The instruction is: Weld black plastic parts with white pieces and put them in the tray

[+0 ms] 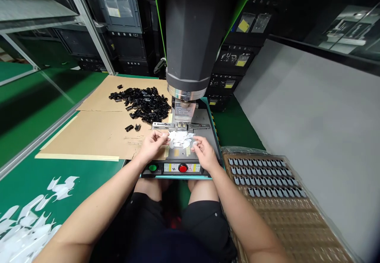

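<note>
My left hand (153, 144) is at the left edge of a small pile of thin white plastic pieces (180, 139) on the machine's metal base. Its thumb and fingertips are pinched together; what they hold, if anything, is too small to make out. My right hand (204, 152) is on the pile's other side, fingers curled, with a small whitish piece (195, 144) between thumb and fingers. Just behind the pile is a metal fixture (181, 126), beneath the press's horn (184, 112). Both forearms pass over the front panel with its green button (152, 167) and red button (183, 168).
A heap of black plastic parts (151, 103) lies on cardboard (97, 132) at left. More white pieces (29, 231) are on the green table at lower left. At right is a tray (267, 215) with rows of grey parts (261, 171). The press head (190, 37) hangs overhead; crates (121, 12) stand behind.
</note>
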`<state>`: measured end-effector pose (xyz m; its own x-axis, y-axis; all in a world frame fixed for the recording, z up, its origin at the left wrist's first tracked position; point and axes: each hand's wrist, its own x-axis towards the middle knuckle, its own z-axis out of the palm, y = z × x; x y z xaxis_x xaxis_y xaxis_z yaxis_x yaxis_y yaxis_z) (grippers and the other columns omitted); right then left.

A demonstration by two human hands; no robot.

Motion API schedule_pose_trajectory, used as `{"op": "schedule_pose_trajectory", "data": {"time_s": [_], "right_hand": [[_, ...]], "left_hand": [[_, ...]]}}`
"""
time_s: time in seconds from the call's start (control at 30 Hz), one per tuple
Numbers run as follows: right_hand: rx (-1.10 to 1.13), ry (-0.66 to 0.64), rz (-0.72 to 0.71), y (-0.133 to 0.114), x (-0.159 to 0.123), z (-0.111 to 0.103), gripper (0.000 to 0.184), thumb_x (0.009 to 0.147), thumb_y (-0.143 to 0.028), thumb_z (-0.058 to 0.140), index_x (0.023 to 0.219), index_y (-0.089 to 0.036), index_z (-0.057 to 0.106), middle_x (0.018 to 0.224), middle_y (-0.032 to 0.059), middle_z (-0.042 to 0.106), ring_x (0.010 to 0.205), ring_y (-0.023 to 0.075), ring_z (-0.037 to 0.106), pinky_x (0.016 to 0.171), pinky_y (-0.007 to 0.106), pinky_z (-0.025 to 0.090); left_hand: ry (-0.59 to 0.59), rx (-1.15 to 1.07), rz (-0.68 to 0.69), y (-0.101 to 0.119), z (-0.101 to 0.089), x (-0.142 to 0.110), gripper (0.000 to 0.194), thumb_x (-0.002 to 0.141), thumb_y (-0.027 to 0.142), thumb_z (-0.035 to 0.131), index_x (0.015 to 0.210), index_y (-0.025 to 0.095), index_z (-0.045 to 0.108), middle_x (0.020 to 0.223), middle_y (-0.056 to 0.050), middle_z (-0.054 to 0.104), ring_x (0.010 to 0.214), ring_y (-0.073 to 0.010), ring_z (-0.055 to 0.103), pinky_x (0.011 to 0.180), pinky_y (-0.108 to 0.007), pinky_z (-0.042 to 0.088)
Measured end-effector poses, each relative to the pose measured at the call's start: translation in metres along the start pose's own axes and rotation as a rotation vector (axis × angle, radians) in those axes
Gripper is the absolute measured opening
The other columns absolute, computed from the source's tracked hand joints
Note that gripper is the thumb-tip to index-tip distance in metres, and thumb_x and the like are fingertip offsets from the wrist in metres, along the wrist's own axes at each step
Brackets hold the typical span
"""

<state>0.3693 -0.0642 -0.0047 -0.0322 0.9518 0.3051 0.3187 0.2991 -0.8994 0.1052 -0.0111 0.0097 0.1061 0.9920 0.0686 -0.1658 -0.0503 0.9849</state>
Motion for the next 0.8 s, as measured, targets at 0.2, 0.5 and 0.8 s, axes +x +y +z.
{"op": "schedule_pose_trajectory", "data": {"time_s": [0.2, 0.5, 0.8], "right_hand": [[-0.385, 0.208, -0.068, 0.015, 0.043, -0.003, 0.022, 0.102, -0.032, 0.057, 0.117, -0.025, 0.071, 0.112, 0.0086, 0.077, 0.094, 0.0232, 0.075, 0.089, 0.037, 0.061], [-0.773, 0.158, -0.213, 0.016, 0.085, 0.031, 0.033, 0.109, -0.025, 0.048, 0.125, -0.025, 0.076, 0.129, 0.0055, 0.078, 0.122, 0.0229, 0.068, 0.107, 0.034, 0.052], [-1.03, -0.062, -0.094, -0.001, 0.088, 0.043, 0.049, 0.107, -0.027, 0.044, 0.154, -0.025, 0.06, 0.153, 0.0106, 0.063, 0.145, 0.0322, 0.046, 0.117, 0.049, 0.04]], "left_hand": [[0.074, 0.492, 0.124, -0.009, -0.028, 0.035, 0.038, 0.094, 0.058, 0.071, 0.095, 0.02, 0.075, 0.08, -0.003, 0.072, 0.071, -0.0181, 0.065, 0.068, -0.03, 0.051], [-0.068, 0.911, 0.439, -0.021, 0.008, 0.07, 0.023, 0.104, 0.027, 0.059, 0.113, 0.023, 0.079, 0.115, -0.009, 0.078, 0.107, -0.0244, 0.072, 0.1, -0.036, 0.055], [-0.113, 1.126, 0.466, -0.023, 0.039, 0.081, 0.028, 0.104, 0.04, 0.06, 0.115, 0.024, 0.08, 0.117, -0.014, 0.071, 0.112, -0.0322, 0.065, 0.099, -0.045, 0.05]]}}
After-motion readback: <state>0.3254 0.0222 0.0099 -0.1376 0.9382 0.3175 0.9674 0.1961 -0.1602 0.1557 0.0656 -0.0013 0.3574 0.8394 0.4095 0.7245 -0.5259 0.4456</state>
